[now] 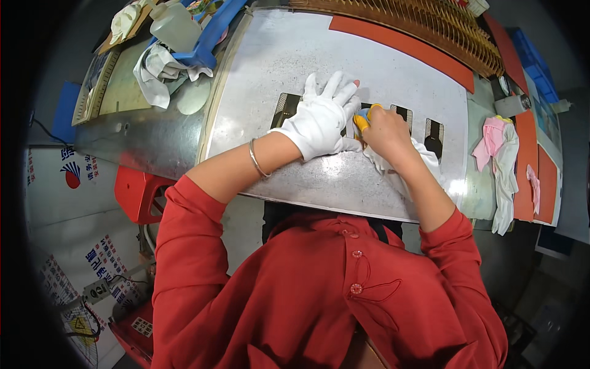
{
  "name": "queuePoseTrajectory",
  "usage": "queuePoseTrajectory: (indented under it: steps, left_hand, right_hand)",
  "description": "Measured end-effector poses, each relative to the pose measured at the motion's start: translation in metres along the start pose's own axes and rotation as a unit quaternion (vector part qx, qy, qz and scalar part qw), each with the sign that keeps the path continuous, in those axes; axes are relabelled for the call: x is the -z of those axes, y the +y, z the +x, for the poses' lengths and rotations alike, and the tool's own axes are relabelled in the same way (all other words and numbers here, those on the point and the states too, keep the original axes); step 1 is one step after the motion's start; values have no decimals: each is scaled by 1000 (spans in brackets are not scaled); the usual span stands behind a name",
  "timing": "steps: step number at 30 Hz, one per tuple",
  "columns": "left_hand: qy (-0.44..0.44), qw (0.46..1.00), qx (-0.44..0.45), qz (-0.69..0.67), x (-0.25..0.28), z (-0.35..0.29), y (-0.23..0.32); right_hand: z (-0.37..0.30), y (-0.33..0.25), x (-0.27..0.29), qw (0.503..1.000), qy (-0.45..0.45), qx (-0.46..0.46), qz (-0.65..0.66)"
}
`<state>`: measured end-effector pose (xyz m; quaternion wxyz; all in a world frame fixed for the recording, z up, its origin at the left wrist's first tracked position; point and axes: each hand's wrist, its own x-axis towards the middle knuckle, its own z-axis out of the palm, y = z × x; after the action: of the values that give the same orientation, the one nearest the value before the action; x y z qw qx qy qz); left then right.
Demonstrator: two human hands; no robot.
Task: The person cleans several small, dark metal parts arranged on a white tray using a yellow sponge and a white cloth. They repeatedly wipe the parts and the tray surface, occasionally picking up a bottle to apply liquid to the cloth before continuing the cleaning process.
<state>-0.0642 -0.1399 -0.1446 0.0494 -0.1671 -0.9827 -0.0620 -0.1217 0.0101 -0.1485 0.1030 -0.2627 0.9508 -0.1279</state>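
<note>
My left hand wears a white glove with one fingertip bare. Its fingers are spread flat on the pale work surface, over part of a dark patterned piece. To its right my bare right hand, with yellow covers on its fingertips, is closed and pressed down. Something small and blue shows at those fingertips; what they grip is mostly hidden. Under the right wrist lies a crumpled white cloth. Further dark pieces lie in a row beyond and beside this hand.
A slatted brown rack stands along the far edge behind an orange-red strip. At left are a blue bin, a plastic bottle and a white rag. Pink and white gloves lie at right. A red stool is below left.
</note>
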Motion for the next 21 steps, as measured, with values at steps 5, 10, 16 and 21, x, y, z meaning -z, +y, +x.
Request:
queuePoseTrajectory:
  steps: [5, 10, 16, 21]
  left_hand:
    - [-4, 1000, -26, 10, -2, 2, -3]
    - [-15, 1000, -24, 4, 1, 2, -3]
    - [-11, 999, -41, 0, 1, 1, -4]
    - [-14, 999, -39, 2, 2, -1, -5]
  right_hand:
    - [-16, 2, -8, 999, 29, 24, -4]
    - [-34, 0, -9, 999, 22, 25, 15]
    - [-50, -5, -6, 1000, 8, 15, 26]
    - [-66, -1, -12, 999, -16, 37, 24]
